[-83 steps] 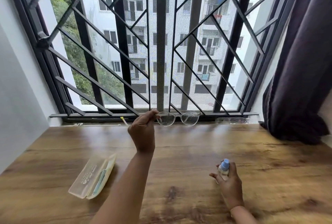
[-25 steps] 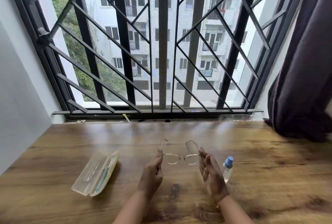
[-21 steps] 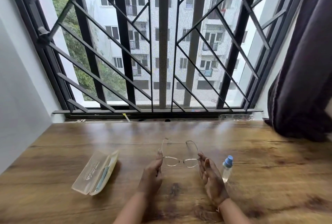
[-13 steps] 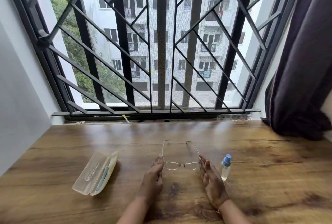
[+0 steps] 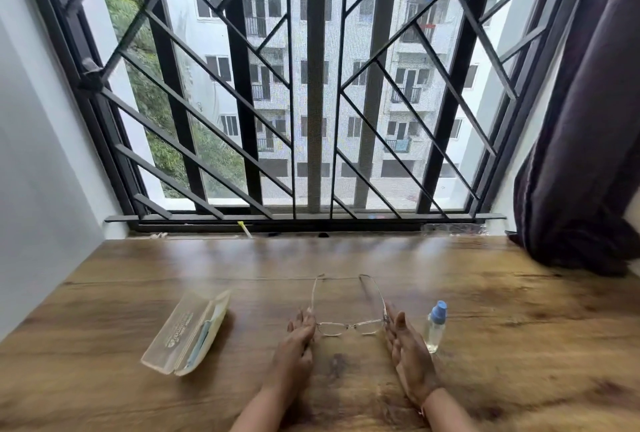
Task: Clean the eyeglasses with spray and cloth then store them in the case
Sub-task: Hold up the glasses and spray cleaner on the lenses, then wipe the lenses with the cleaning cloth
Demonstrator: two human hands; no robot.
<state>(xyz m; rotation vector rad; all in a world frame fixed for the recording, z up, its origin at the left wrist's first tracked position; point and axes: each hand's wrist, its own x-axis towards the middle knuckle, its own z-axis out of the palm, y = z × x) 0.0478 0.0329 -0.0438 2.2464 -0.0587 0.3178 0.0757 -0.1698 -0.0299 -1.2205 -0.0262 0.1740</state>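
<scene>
Flanking the glasses (image 5: 348,325), the right hand (image 5: 410,355) lies open; the left hand (image 5: 294,345) is unclear. Likely light and fragile: lift by the hinges.

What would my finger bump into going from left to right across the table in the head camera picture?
case → left hand → eyeglasses → right hand → spray bottle → curtain

Clear-framed eyeglasses (image 5: 349,325), blue-capped clear spray bottle (image 5: 435,326), translucent cream case (image 5: 183,334), brown wood-grain table (image 5: 519,327), dark purple curtain (image 5: 588,119).
</scene>
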